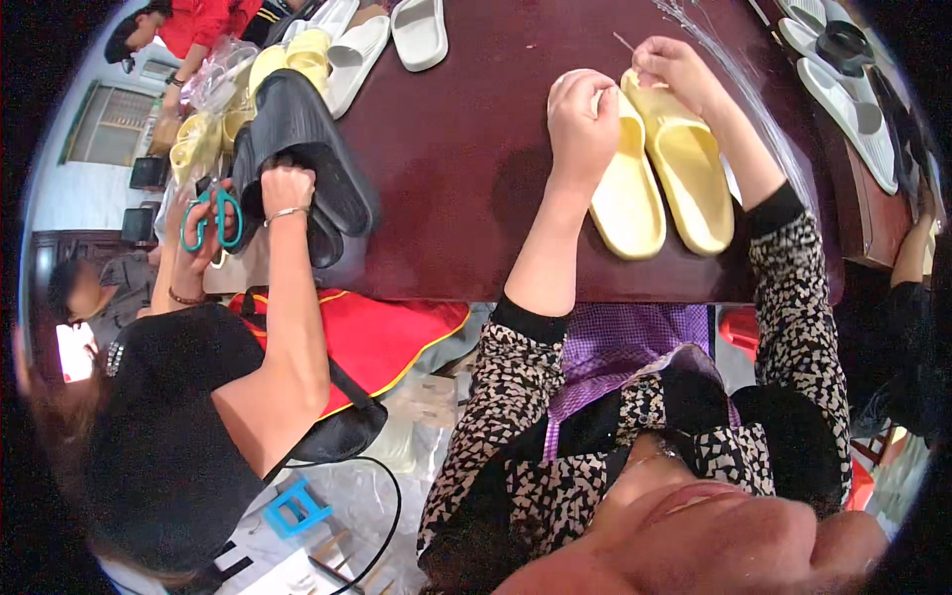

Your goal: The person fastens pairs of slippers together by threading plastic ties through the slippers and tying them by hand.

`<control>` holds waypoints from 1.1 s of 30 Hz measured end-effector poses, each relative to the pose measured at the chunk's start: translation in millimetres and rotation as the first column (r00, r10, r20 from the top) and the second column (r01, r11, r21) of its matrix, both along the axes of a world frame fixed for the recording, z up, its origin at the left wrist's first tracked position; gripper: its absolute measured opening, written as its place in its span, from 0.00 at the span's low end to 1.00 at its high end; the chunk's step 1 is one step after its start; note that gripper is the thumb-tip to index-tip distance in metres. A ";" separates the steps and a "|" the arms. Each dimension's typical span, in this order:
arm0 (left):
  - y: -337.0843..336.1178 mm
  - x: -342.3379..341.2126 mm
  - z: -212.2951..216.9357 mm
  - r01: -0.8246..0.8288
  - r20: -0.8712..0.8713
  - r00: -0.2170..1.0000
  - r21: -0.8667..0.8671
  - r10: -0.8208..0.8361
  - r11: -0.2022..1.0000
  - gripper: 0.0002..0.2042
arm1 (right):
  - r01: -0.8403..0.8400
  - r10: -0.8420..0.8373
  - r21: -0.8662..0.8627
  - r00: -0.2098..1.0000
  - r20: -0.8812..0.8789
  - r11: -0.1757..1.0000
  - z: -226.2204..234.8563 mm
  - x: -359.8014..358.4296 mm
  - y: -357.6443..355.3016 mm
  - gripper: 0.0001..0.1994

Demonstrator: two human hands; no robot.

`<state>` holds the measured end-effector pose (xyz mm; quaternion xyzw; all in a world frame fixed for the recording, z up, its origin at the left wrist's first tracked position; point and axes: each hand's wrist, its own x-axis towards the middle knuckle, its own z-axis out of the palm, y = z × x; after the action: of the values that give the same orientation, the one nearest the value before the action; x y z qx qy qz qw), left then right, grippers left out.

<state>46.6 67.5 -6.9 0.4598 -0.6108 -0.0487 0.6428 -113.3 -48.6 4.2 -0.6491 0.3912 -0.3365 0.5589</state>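
Note:
A pair of pale yellow slide slippers lies on the dark red table point(456, 198), the left slipper point(635, 213) and the right slipper point(694, 164) side by side. My left hand point(583, 124) is closed at the far end of the left slipper; whatever its fingers hold is hidden. Over the far end of the right slipper, my right hand point(679, 71) pinches a thin strand point(623, 42) whose tip sticks out to the left. Beside my right forearm runs a bundle of thin clear strands point(739, 74).
On my left, a co-worker's hand point(288, 188) is inside a black slipper point(307, 139); their other hand holds teal-handled scissors point(230, 220). Grey slippers point(421, 35) and bagged yellow ones point(188, 149) lie farther back. At right are more grey slippers point(848, 114) and a black roll point(843, 45).

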 end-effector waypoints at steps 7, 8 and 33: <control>-4.8 -15.0 2.9 0.327 -0.214 0.943 0.471 -0.253 0.819 0.04 | -0.021 0.012 -0.144 0.998 -0.065 0.989 2.2 -16.2 53.2 0.04; -6.3 -13.9 -1.4 0.390 -0.284 0.916 0.470 -0.283 0.792 0.05 | -0.011 0.003 -0.139 0.998 -0.057 0.990 -1.5 -14.8 55.9 0.04; -6.4 -13.5 10.8 0.585 -0.638 0.743 0.473 -0.201 0.659 0.04 | 0.140 -0.131 -0.076 0.984 0.119 0.987 -12.9 -19.7 75.9 0.07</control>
<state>33.1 61.1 3.8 0.4688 -0.4387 -0.5262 0.5576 -133.0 27.3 -8.6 -0.6237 0.3873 -0.4264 0.5284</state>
